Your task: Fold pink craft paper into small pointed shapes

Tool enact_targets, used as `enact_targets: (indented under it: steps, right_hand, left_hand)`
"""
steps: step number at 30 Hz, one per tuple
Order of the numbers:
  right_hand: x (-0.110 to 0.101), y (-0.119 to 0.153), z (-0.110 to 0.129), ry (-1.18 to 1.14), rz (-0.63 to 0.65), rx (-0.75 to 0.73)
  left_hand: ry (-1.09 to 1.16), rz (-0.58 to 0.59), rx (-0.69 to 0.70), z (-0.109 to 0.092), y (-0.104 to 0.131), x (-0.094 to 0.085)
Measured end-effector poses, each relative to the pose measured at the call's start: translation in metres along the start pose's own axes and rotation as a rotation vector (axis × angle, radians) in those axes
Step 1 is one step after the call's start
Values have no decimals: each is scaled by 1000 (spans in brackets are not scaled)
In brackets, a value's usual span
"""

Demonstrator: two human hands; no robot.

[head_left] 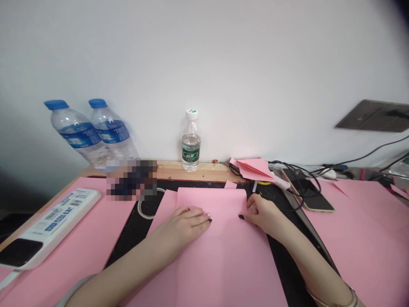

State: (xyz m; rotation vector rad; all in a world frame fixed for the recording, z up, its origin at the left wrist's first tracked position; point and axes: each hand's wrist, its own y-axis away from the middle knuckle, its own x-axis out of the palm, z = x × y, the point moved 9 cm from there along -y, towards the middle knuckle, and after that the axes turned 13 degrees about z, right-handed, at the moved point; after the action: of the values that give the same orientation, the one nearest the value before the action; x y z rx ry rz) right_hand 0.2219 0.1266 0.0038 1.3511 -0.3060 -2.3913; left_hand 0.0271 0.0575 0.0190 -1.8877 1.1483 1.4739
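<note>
A large sheet of pink paper (pixel 220 256) lies in front of me on a black mat, its far end curled over in a rounded bend. My left hand (pixel 188 226) rests on the paper left of centre, fingers stretched out and lying flat. At the sheet's right edge, near the bend, my right hand (pixel 260 211) pinches the paper, with the thumb on top and the other fingers curled at the edge. Another pink layer shows beneath, to the left. Just past the bend a small pink strip (pixel 230 184) sticks out.
Two blue-capped bottles (pixel 79 134) lean at the back left; a small water bottle (pixel 191 147) stands by the wall. A white power strip (pixel 57 226) lies left on pink paper. To the right are a folded pink piece (pixel 255 169), a phone (pixel 308 192) and black cables (pixel 295 170).
</note>
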Motion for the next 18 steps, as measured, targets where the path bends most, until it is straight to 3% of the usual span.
enact_targets:
  steps: [10,15,18]
  right_hand:
    - [-2,10,21,135,-45,-102]
    - [7,21,60,140,-64,-370]
    - [23,27,84,179,-47,-557]
  left_hand:
    - [-188,17,-216,-19,-11,16]
    - [-135,26,-191,-21,-13,15]
    - [-116,46,-190,-21,-13,15]
